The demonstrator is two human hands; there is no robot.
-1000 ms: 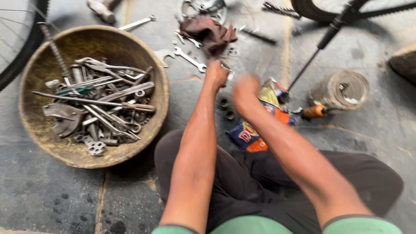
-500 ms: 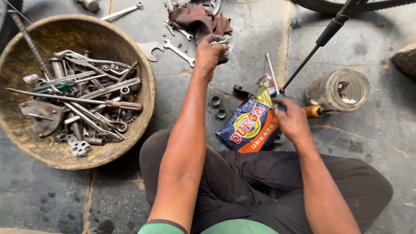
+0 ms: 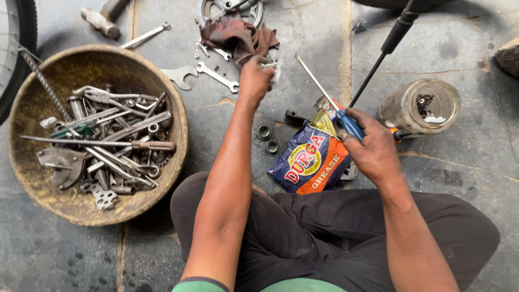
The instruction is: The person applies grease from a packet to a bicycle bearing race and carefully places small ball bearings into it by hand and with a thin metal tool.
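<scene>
Right hand (image 3: pixel 373 148) is closing around the blue handle of a screwdriver (image 3: pixel 330 103), fingers wrapped tight, and I am holding it above the grease packet (image 3: pixel 311 162) that is lying on the stone floor (image 3: pixel 303 32) just in front of my crossed legs. Its thin metal shaft is pointing up and away to the left, toward my other hand. I judge the screwdriver to be light and stiff; the plastic handle is the place to grip, since the shaft may be slick with grease.

My left hand (image 3: pixel 255 78) is reaching forward and pinching a small pale object (image 3: pixel 270 67), perhaps a wad of cloth or a little part; I cannot tell which. It looks light and easy to drop, so a fingertip pinch suits it. That hand is hovering just below the reddish rag (image 3: pixel 238 35).

Two small metal rings (image 3: pixel 267 138) are lying on the floor between my arms, touching neither hand. A wide basket (image 3: pixel 178 119) full of wrenches and other tools is sitting to my left, and a glass jar (image 3: pixel 419 105) is lying to my right.
</scene>
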